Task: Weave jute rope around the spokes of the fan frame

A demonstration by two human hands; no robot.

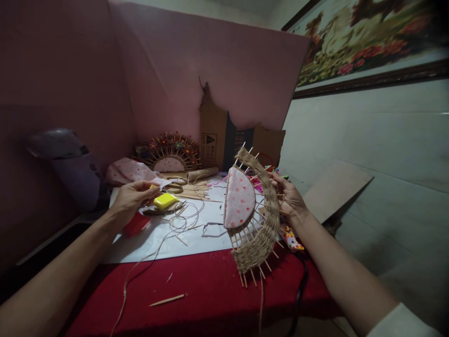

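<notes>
My right hand [288,196] grips a half-round woven twine piece [271,215] by its outer edge, holding it upright above the table. Thin wooden sticks fan out through its weave from a half-disc [240,199] covered in pale pink cloth with red spots. My left hand [135,194] is closed in a pinch over the left of the table; a bit of yellow shows at its fingertips, too small to name. Just beside it is a bright yellow object [166,201]. Scissors [172,188] and a bundle of sticks [196,191] are beyond that hand.
Loose twine [182,222] curls over the white sheet [147,250] and hangs down the red cloth [206,281]. One stick [166,300] lies in front. Behind stand a similar decorated half-round piece [169,164] and cut cardboard [213,135]. Spotted cloth [128,172] is bunched at left.
</notes>
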